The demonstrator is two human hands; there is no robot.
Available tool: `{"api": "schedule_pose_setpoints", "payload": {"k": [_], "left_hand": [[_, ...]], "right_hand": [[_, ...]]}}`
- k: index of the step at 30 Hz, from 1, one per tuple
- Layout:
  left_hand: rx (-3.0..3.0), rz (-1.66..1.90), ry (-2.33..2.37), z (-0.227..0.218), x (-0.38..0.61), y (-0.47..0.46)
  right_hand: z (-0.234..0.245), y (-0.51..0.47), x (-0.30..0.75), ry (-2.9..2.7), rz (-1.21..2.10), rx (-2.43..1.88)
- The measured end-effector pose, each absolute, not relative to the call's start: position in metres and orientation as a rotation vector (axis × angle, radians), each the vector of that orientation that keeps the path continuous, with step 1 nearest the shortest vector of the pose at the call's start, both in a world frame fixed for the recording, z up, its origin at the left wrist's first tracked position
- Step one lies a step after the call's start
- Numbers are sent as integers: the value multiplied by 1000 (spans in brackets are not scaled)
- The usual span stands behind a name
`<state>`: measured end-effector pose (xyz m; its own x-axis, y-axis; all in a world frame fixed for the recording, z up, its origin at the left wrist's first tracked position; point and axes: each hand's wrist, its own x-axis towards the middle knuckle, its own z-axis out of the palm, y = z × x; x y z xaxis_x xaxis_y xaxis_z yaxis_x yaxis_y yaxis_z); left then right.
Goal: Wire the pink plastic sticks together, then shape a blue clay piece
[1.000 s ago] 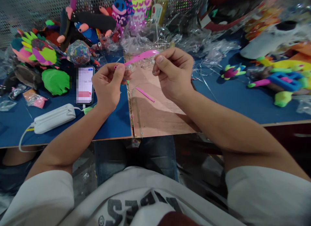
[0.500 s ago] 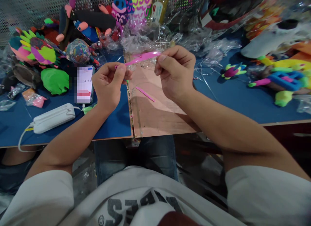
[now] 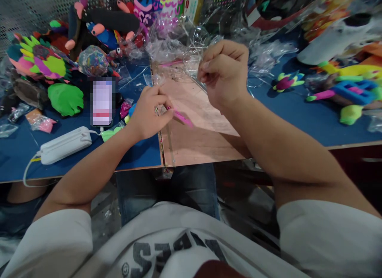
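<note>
My left hand (image 3: 151,112) rests low on the bare wooden board (image 3: 193,142), fingers pinched on a thin pink strip (image 3: 182,118) that lies on the board. My right hand (image 3: 224,75) is raised above the board's far end, fingers closed on a clear plastic sheet (image 3: 191,98) that slopes down toward the board. Another pink strip (image 3: 170,63) lies among crumpled clear plastic beyond the hands.
A phone (image 3: 102,100) and a white power bank (image 3: 65,144) with cable lie on the blue table (image 3: 298,122) at the left. Colourful foam toys (image 3: 44,65) crowd the far left and right (image 3: 352,92). Clear wrappers (image 3: 179,47) pile up at the back.
My left hand has dropped from holding the long pink piece in the air down to the thin pink strip on the board. My right hand moved up and right, now gripping clear plastic.
</note>
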<state>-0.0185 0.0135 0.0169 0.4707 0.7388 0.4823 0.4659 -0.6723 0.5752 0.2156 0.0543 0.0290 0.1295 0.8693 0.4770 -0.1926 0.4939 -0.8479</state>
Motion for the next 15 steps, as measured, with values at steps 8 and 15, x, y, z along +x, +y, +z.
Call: {"api": "schedule_pose_setpoints", "payload": {"k": [8,15], "left_hand": [[2420,1336,1064,14,-21,15],[2503,1193,993,20,-27,30]], "right_hand": [[21,72,231,-1560,945,-877],[20,45,208,-1629,1092,-894]]}}
